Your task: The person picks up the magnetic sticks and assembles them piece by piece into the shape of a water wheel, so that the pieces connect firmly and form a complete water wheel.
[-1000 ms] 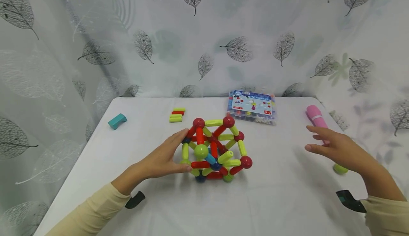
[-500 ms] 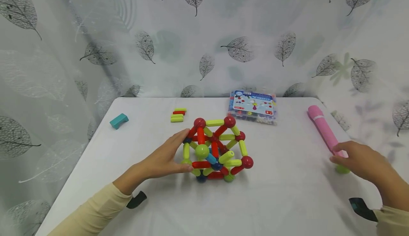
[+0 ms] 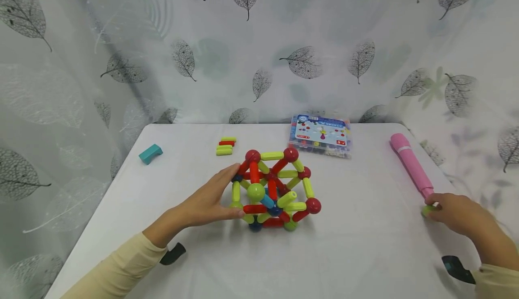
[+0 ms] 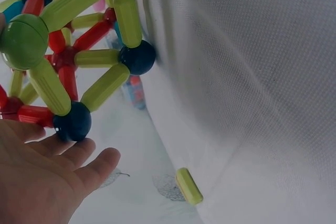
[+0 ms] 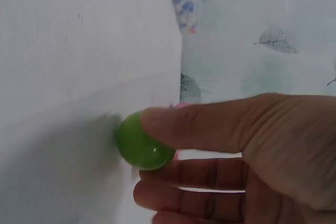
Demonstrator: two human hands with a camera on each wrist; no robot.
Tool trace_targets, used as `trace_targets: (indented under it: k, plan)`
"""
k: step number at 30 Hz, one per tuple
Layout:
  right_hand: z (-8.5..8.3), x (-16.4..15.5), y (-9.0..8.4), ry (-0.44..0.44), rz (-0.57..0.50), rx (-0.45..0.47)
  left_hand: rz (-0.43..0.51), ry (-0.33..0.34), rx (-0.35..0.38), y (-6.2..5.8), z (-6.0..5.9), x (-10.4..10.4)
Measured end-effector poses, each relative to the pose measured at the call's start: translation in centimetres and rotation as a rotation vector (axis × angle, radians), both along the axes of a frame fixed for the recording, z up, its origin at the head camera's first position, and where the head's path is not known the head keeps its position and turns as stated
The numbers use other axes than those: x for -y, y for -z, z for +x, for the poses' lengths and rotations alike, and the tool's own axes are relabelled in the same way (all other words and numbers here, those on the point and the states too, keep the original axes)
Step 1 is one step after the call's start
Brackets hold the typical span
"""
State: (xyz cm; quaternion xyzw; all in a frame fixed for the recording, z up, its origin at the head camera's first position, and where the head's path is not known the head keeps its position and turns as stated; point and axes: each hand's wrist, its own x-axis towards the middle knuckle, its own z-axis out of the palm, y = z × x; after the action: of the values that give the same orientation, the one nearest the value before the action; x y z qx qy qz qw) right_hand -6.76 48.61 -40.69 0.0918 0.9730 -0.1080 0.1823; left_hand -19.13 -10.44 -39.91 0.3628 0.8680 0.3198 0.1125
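A structure of magnetic sticks and balls (image 3: 272,183) in red, yellow-green and blue stands mid-table. My left hand (image 3: 198,202) holds its left side, the thumb by a green ball low at the front and the fingers reaching to a blue ball behind. In the left wrist view, fingertips (image 4: 79,148) lie against a blue ball (image 4: 72,121) of the structure. Over at the table's right edge, my right hand (image 3: 466,215) pinches a green ball (image 5: 142,142) between thumb and fingers, just below the end of a pink cylinder-shaped object (image 3: 413,166).
Several loose sticks (image 3: 225,147), yellow-green and red, lie behind the structure. A clear box with a printed label (image 3: 320,134) is at the back of the table. On the left sits a teal arch-shaped block (image 3: 150,153). A leaf-patterned curtain (image 3: 259,42) surrounds the table (image 3: 348,254).
My right hand has moved right and down to the green ball by the pink object and now pinches it. The left hand and the structure have stayed in place.
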Motion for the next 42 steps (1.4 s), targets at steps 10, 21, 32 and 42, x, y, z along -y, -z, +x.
trace_targets:
  k: [10, 21, 32, 42]
  plan:
    - [-1.6, 11.3, -3.3, -0.193, -0.430, -0.573, 0.015, 0.017, -0.022, 0.0, 0.0, 0.3]
    - [-4.1, 22.6, -5.8, -0.551, -0.709, -0.568, 0.002, 0.012, 0.000, 0.1, -0.2, 0.0]
    - [-4.4, 24.4, -6.0, -0.585, -0.704, -0.521, -0.011, 0.005, 0.001, -0.1, -0.3, -0.1]
    - [-4.2, 24.3, -5.9, -0.579, -0.705, -0.497, -0.014, -0.003, 0.010, -0.1, -0.1, 0.0]
